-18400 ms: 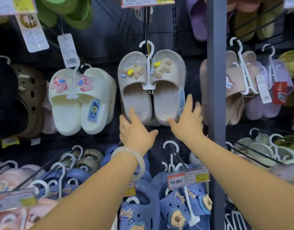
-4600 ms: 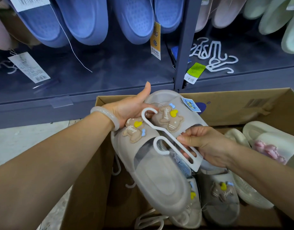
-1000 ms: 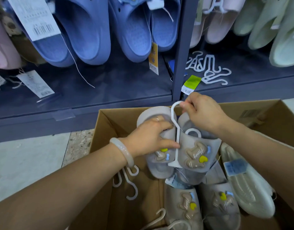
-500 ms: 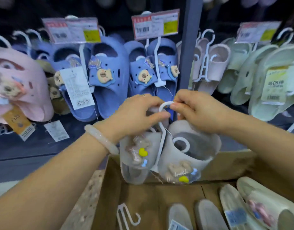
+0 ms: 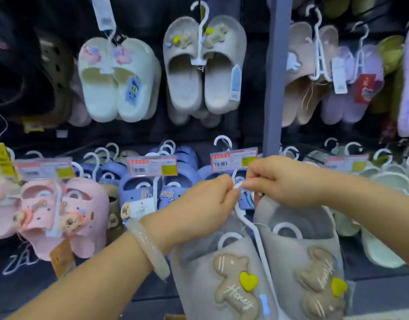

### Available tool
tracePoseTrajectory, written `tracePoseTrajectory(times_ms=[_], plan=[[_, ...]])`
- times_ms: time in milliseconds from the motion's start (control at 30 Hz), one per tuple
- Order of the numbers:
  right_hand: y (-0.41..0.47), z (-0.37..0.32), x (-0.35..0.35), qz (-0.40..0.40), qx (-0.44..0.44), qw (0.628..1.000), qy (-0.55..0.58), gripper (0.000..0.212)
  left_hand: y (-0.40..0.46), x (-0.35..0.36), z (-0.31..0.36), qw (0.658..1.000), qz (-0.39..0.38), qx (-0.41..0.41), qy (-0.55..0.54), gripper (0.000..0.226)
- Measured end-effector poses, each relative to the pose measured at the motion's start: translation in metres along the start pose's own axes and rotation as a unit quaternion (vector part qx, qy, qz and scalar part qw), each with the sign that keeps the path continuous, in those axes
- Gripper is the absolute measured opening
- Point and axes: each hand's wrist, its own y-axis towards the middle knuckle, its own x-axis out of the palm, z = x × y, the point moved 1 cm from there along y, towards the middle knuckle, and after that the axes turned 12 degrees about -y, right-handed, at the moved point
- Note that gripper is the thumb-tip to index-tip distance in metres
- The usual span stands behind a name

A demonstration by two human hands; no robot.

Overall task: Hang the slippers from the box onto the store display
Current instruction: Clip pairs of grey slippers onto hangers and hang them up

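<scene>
A grey pair of slippers [image 5: 279, 273] with tan bear charms and yellow hearts hangs on a white plastic hanger [image 5: 247, 224] in front of me, low right of centre. My left hand [image 5: 205, 204] and my right hand [image 5: 282, 179] both pinch the hanger's hook end, fingertips nearly touching. A matching grey pair [image 5: 204, 65] hangs on the upper row of the store display, above my hands. Only a sliver of the cardboard box [image 5: 173, 317] shows at the bottom edge.
A grey upright post [image 5: 276, 72] splits the display just right of the matching pair. Cream slippers [image 5: 118, 77] hang to its left, pink ones [image 5: 60, 215] lower left, blue ones [image 5: 152, 190] behind my hands. Price tags [image 5: 233, 159] stick out on the lower pegs.
My view has risen from the box to the upper display rows. Both hands have lifted the grey pair by its hanger, up out of the box to the height of the lower pegs.
</scene>
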Motion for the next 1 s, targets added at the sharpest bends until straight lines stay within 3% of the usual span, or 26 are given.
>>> tracePoseTrajectory(times_ms=[100,233,567,733,800,867,1000], plan=[[0.008,-0.003,-0.023,0.020,-0.004,0.999,0.031,0.026,0.011,-0.021,0.016,0.997,0.030,-0.005,0.067,0.022],[0.025,-0.002,-0.057,0.049,0.013,0.998,0.036,0.037,0.030,-0.054,0.026,0.998,0.054,-0.010,0.039,0.024],[0.060,-0.007,-0.121,0.135,0.038,0.989,0.039,0.034,0.071,-0.122,0.036,0.997,0.074,-0.009,0.006,0.030],[0.068,-0.010,-0.134,0.125,0.021,0.991,0.041,0.039,0.083,-0.146,0.033,0.996,0.089,-0.006,-0.002,0.034],[0.075,-0.010,-0.141,0.134,0.022,0.990,0.035,0.031,0.090,-0.157,0.034,0.996,0.086,-0.001,0.005,0.032],[0.085,-0.010,-0.150,0.166,0.038,0.985,0.021,0.024,0.101,-0.169,0.038,0.996,0.090,0.006,0.026,0.030],[0.110,-0.004,-0.175,0.238,0.054,0.968,0.059,0.027,0.128,-0.201,0.049,0.989,0.128,0.044,0.063,0.028]])
